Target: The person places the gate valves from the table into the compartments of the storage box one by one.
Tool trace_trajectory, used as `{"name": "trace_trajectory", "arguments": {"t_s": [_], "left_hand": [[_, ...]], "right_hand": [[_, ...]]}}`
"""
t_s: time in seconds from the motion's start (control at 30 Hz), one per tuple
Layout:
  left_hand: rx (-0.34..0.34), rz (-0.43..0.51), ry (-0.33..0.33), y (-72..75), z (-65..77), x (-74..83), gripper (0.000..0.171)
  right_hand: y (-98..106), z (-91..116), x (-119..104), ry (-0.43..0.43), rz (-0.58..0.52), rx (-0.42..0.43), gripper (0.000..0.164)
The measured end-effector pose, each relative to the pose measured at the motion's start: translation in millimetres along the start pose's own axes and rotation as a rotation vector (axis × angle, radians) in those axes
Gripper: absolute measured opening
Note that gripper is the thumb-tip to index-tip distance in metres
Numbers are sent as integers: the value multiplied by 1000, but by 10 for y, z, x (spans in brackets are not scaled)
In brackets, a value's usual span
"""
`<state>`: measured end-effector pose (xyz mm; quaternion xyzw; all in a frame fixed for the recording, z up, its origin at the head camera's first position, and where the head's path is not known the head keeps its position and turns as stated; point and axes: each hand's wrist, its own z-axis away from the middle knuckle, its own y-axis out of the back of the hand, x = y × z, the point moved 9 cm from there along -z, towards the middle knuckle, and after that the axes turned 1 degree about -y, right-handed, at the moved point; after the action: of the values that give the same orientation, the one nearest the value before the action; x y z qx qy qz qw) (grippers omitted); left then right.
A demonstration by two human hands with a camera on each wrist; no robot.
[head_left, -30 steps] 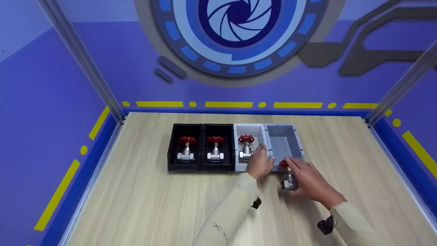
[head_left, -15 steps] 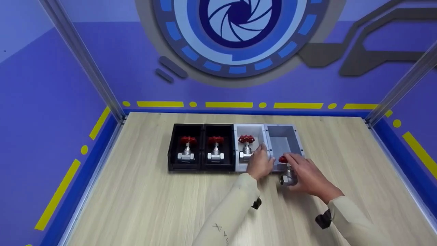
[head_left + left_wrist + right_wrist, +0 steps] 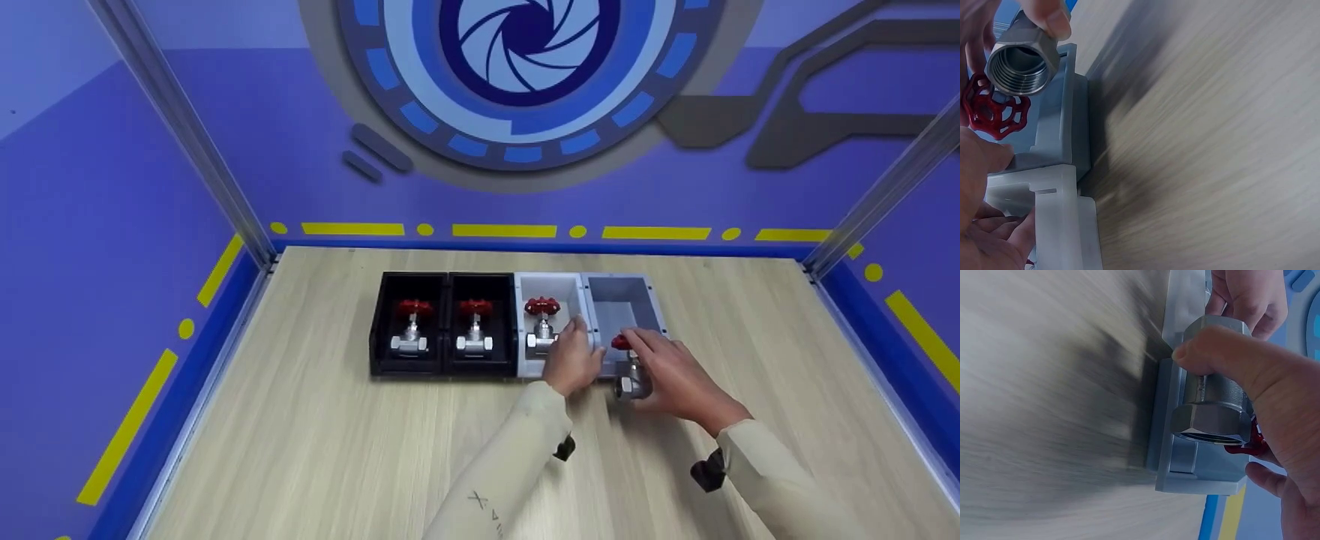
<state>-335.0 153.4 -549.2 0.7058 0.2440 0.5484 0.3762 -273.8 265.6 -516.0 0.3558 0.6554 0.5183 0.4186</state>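
Observation:
My right hand (image 3: 679, 379) grips a gate valve (image 3: 632, 384) with a red handwheel, just in front of the grey bin (image 3: 616, 289). In the right wrist view its thumb lies across the steel valve body (image 3: 1216, 391). The left wrist view shows the valve's threaded end (image 3: 1019, 70) and the red handwheel (image 3: 996, 109) over the grey bin. My left hand (image 3: 574, 361) pinches the side wall of the white bin (image 3: 1058, 219) where it meets the grey bin, fingers inside the white bin and thumb on the grey side. Another gate valve (image 3: 541, 343) stands in the white bin, partly hidden by that hand.
Two black bins (image 3: 444, 367) adjoin the white bin on the left. Each contains an upright valve with a red handwheel, a left one (image 3: 409, 343) and a right one (image 3: 474, 343). The row stands on a wooden table (image 3: 322, 420) enclosed by blue panels (image 3: 360, 187).
My right hand has moved slightly forward with the gate valve, up to the front of the grey bin. The left hand has kept its place on the bin wall.

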Motion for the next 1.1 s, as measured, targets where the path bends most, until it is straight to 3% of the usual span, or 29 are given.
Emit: {"name": "trace_trajectory", "arguments": {"t_s": [1.1], "left_hand": [[7, 55, 6, -17, 11, -16, 61]], "right_hand": [[-43, -276, 235, -65, -21, -39, 108]]}}
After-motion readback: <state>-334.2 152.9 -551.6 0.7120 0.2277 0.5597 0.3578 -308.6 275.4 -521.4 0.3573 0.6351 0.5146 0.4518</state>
